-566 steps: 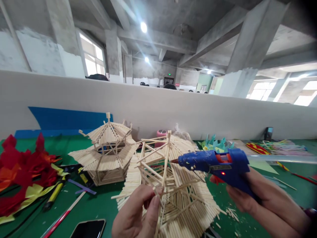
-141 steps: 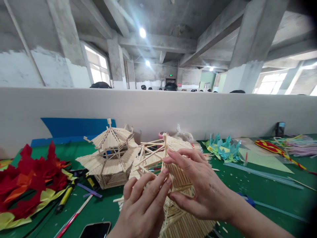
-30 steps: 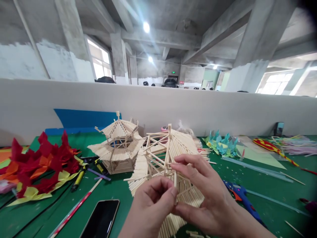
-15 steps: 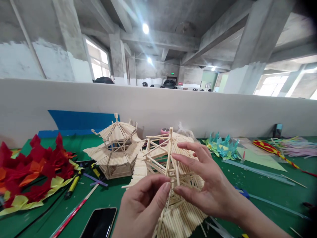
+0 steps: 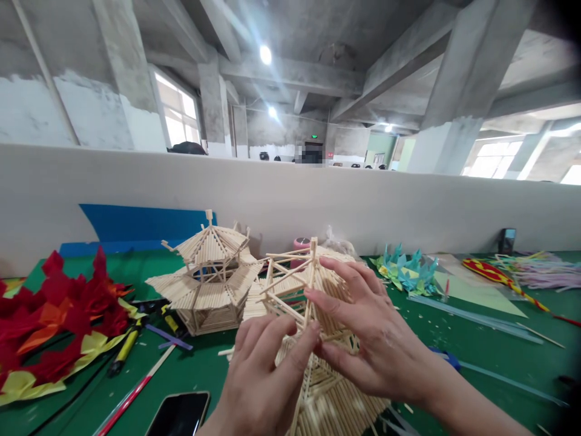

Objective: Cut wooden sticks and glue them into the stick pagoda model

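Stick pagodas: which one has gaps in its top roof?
The nearer pagoda, at the left hand and right hand: its top shows open framing. The farther pagoda has its visible top faces covered.

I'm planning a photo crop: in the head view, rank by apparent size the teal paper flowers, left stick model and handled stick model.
Largest to smallest:
handled stick model, nearer and partly covered
left stick model
teal paper flowers

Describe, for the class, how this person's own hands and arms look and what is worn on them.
The left hand is bare, with no glove or ring showing; the picture's lower edge cuts off its arm. The right hand is gloveless too, and its slender, tapering forearm shows no sleeve, watch or bracelet within the frame.
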Available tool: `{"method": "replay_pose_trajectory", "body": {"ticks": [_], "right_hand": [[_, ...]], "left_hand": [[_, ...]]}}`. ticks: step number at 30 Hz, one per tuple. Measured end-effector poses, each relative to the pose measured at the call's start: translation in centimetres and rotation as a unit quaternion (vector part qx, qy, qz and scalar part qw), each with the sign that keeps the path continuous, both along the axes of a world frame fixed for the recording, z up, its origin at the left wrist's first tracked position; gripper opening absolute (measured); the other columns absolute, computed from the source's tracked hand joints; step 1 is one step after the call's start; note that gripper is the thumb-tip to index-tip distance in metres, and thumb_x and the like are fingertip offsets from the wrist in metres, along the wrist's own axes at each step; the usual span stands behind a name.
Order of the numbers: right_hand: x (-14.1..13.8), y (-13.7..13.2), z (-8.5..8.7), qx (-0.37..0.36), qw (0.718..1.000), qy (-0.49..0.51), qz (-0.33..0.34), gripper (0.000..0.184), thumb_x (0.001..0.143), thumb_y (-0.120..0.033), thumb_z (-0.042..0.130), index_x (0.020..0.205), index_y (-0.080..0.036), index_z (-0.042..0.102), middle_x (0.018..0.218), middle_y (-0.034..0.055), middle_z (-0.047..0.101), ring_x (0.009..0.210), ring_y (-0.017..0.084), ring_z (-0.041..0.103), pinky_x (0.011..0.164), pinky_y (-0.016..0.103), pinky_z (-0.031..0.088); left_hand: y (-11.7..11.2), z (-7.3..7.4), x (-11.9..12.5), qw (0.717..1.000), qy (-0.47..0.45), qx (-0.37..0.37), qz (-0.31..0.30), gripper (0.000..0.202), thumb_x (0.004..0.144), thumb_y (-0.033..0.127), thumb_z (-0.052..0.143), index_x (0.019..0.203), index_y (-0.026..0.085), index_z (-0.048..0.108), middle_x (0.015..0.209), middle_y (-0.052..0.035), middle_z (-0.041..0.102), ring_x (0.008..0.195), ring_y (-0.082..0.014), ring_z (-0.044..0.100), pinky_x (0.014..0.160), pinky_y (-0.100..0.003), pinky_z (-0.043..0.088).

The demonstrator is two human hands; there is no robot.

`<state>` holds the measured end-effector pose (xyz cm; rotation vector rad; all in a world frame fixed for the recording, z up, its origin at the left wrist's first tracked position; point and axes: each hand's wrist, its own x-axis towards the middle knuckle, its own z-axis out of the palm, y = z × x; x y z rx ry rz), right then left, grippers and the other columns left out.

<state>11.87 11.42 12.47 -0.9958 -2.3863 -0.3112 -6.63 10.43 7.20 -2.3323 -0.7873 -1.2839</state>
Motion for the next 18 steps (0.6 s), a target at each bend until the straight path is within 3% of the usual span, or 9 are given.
{"method": "replay_pose_trajectory", "body": {"ticks": [6,14,18], "right_hand": [[-0.05,0.09,-0.04,0.005,1.0,-0.004,-0.005,0.045,0.074,-0.036,0.054,0.116,-0.025,0.046,0.14,0.0057,0.015,0.128,0.024,0.014,0.103,0.04,0.018],[0.12,0.19,-0.16,0.014,1.0,0.008,0.002,0.055,0.073,-0.035,0.055,0.124,-0.022,0.038,0.139,0.0054,0.019,0.127,0.023,0.015,0.104,0.039,0.017],[0.06,0.16,-0.16,0.017,0.999,0.031,0.013,0.05,0.072,-0.034,0.056,0.117,-0.02,0.043,0.136,0.0053,0.024,0.126,0.022,0.018,0.104,0.038,0.019]], "left_hand": [[0.33,-0.25,0.26,0.998,0.036,-0.007,0.052,0.033,0.078,0.006,0.041,0.106,0.015,0.055,0.1,-0.0091,0.044,0.09,-0.023,0.041,0.074,-0.038,0.032],[0.29,-0.57,0.7,0.999,-0.012,-0.025,0.044,0.032,0.081,0.006,0.035,0.107,0.016,0.053,0.099,-0.008,0.044,0.089,-0.0226,0.042,0.074,-0.039,0.033],[0.3,-0.6,0.81,0.999,-0.012,-0.025,0.043,0.031,0.083,0.009,0.034,0.107,0.017,0.053,0.098,-0.008,0.044,0.089,-0.0224,0.042,0.074,-0.039,0.034]]}}
